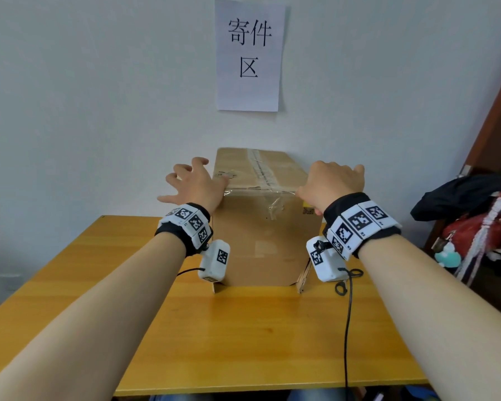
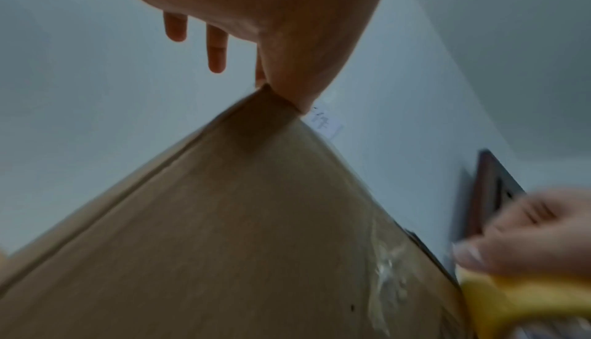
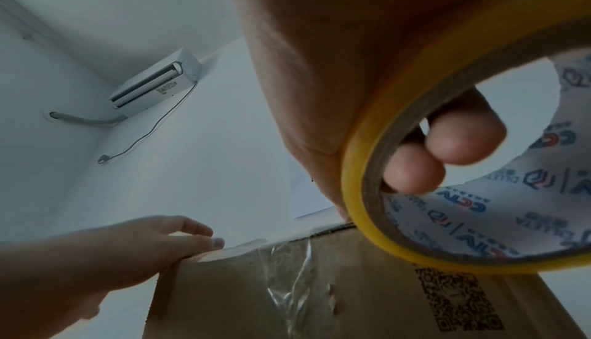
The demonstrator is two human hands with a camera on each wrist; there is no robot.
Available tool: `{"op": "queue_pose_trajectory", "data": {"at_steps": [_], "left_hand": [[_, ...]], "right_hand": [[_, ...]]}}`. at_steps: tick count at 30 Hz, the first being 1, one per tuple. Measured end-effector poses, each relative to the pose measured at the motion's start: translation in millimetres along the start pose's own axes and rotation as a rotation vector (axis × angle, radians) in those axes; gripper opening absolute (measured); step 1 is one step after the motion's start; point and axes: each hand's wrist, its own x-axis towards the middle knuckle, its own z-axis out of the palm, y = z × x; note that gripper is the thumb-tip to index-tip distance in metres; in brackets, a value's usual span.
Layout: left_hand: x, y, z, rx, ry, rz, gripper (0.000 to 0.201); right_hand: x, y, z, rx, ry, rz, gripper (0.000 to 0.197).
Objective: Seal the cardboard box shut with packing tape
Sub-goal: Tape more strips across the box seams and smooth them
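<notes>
A tall cardboard box (image 1: pixel 261 247) stands on the wooden table (image 1: pixel 243 342), close to the wall. Clear tape (image 1: pixel 262 170) runs along its top seam and ends crumpled on the near face (image 1: pixel 274 208). My left hand (image 1: pixel 195 183) is at the box's top left corner, fingers spread, thumb (image 2: pixel 288 81) resting on the corner. My right hand (image 1: pixel 334 180) is at the top right corner. Its fingers (image 3: pixel 447 142) curl through the core of a yellow-edged tape roll (image 3: pixel 353 180), which touches the box's near top edge (image 3: pixel 336 229).
A paper sign (image 1: pixel 249 53) hangs on the wall above the box. Bags and dark clothing (image 1: pixel 475 227) pile up at the right, beside a brown door frame. A black cable (image 1: pixel 348 328) trails over the table's near right part. An air conditioner (image 3: pixel 156 84) is high on the wall.
</notes>
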Motion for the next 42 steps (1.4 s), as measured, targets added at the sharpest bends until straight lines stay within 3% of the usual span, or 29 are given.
{"op": "queue_pose_trajectory", "data": {"at_steps": [6, 10, 14, 17, 24, 27, 31, 37, 42], "left_hand": [[-21, 35, 16, 0.189, 0.043, 0.320, 0.080], [-17, 31, 22, 0.193, 0.021, 0.297, 0.076], [-9, 22, 20, 0.215, 0.079, 0.276, 0.061], [-8, 25, 16, 0.269, 0.097, 0.295, 0.061], [-28, 57, 27, 0.361, 0.110, 0.561, 0.082], [-28, 60, 32, 0.341, 0.037, 0.497, 0.087], [-25, 60, 29, 0.328, 0.004, 0.415, 0.095], [-25, 58, 31, 0.339, -0.010, 0.353, 0.093], [-27, 57, 30, 0.362, 0.001, 0.337, 0.096]], "right_hand": [[1, 1, 2, 0.000, 0.009, 0.002, 0.017], [1, 1, 2, 0.009, 0.003, 0.001, 0.014], [2, 0, 2, 0.006, 0.010, -0.001, 0.016], [2, -1, 0, -0.004, 0.007, -0.010, 0.016], [1, -1, -4, -0.029, -0.020, -0.017, 0.015], [1, 0, -5, -0.027, -0.018, -0.019, 0.017], [1, 2, -7, 0.030, -0.067, -0.057, 0.041], [-12, 13, -16, 0.398, -0.263, -0.146, 0.051], [-19, 23, -19, 0.520, -0.286, -0.176, 0.041]]}}
